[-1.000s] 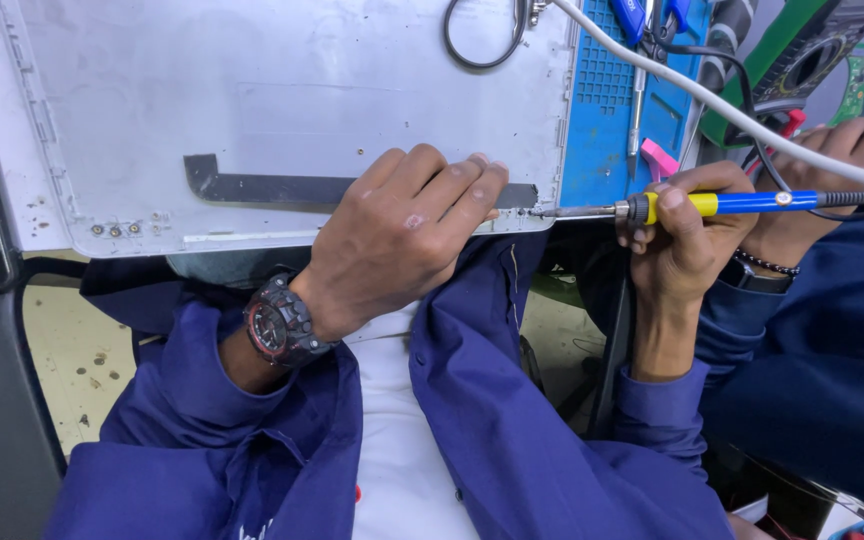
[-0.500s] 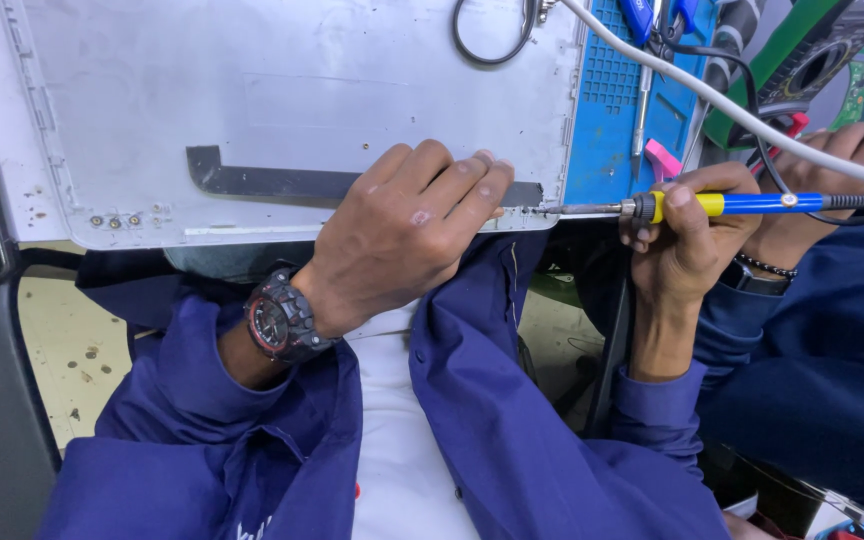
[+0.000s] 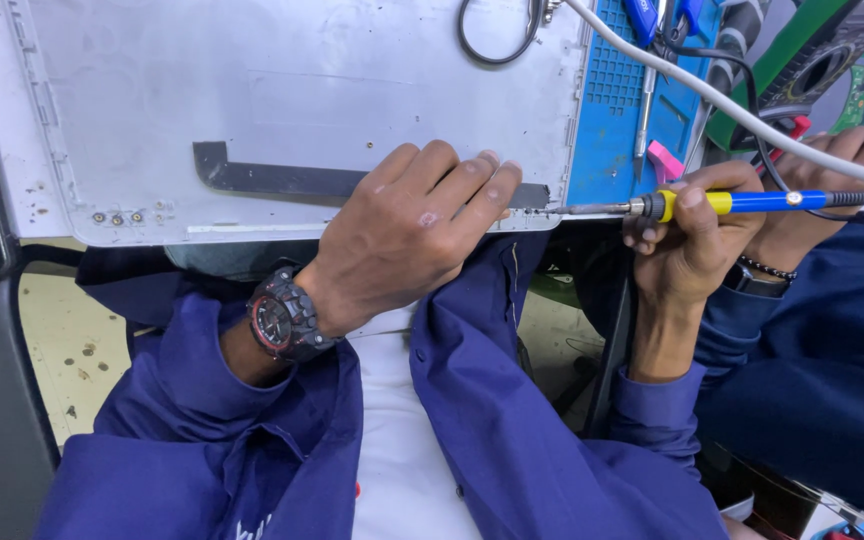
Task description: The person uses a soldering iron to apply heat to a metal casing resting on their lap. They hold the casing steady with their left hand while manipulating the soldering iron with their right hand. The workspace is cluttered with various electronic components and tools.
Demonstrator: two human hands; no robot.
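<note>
Tweezers [image 3: 644, 115] on blue mat [image 3: 607, 110], white cable [image 3: 752, 118] crossing above soldering iron [image 3: 722, 203]

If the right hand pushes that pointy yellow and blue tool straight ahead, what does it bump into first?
Probably the left hand. The right hand aims the soldering iron leftward along the edge of the grey metal panel, and its tip sits just short of the left fingertips. Depth is unclear.

I see open room across the upper grey panel [image 3: 282, 90]. Rightward, a white cable [image 3: 752, 118], a co-worker's hand [image 3: 822, 175] and the blue mat [image 3: 617, 110] with its tools crowd my path.
</note>
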